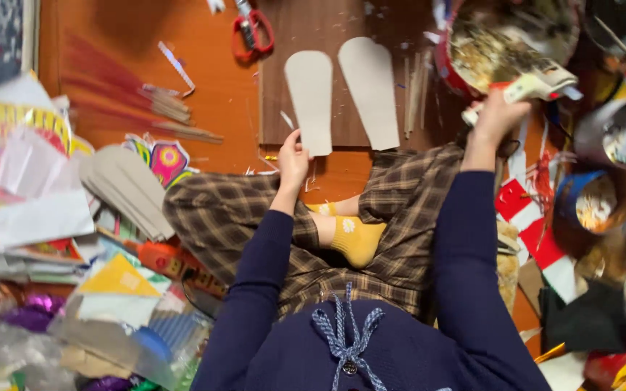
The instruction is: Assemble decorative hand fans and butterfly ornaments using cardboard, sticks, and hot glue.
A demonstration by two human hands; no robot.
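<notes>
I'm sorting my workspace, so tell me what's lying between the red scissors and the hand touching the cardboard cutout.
In the head view, between the red scissors and the left hand lies the rounded cardboard cutout on a brown board; the hand touches the cutout's lower end.

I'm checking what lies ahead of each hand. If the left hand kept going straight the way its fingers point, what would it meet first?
The left hand points up the picture and already seems to touch the nearer cardboard cutout at its lower end. Going on, it would probably slide along that piece on the brown board.
</notes>
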